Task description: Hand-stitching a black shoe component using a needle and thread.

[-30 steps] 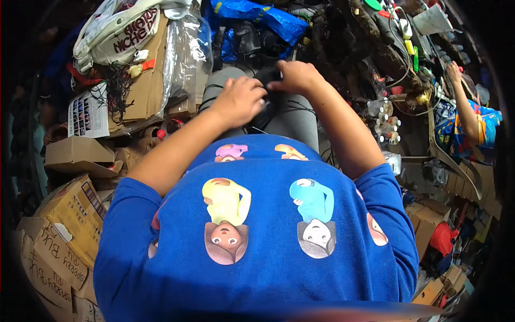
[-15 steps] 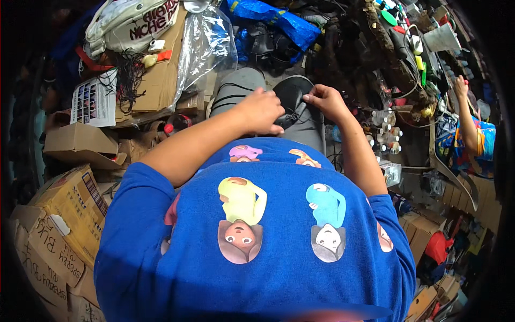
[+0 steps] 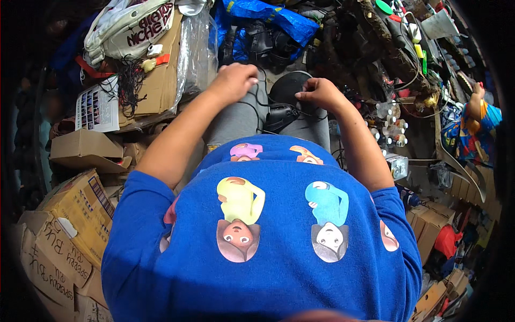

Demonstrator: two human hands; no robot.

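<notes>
Clutter [image 3: 343, 70] packs the dim workroom on every side, with dark edges closing in around a wide, curved view from above. Filling the near middle is the wearer's blue shirt [image 3: 284, 225], printed with cartoon figures. Beyond it, two legs in gray trousers [image 3: 236, 121] form a lap that serves as the work surface.

Stacked cardboard boxes [image 3: 80, 209], one yellowish and others brown, fill the near left. At the far left, a white bag [image 3: 129, 32] with dark lettering lies by a flat sheet of cardboard [image 3: 153, 96], and clear crinkled plastic [image 3: 196, 59] lies along the cardboard's right edge. Blue sheeting [image 3: 284, 19] spreads across the far middle, just beyond some dark shoes [image 3: 260, 42]. Another person [image 3: 485, 115], in brightly colored clothing, is partly visible at the far right. Left of that person stand small clear bottles [image 3: 394, 126].

On the right thigh rests one black shoe [image 3: 286, 88]. The right hand [image 3: 322, 94] is at its right edge, thumb and fingers in a narrow pinch; what lies between them is hidden. The left hand [image 3: 235, 83] is above the left thigh, apart from the shoe, fingers curled. Thin black cord [image 3: 268, 102] loops between it and the shoe; whether the fingers hold it, I cannot tell.
</notes>
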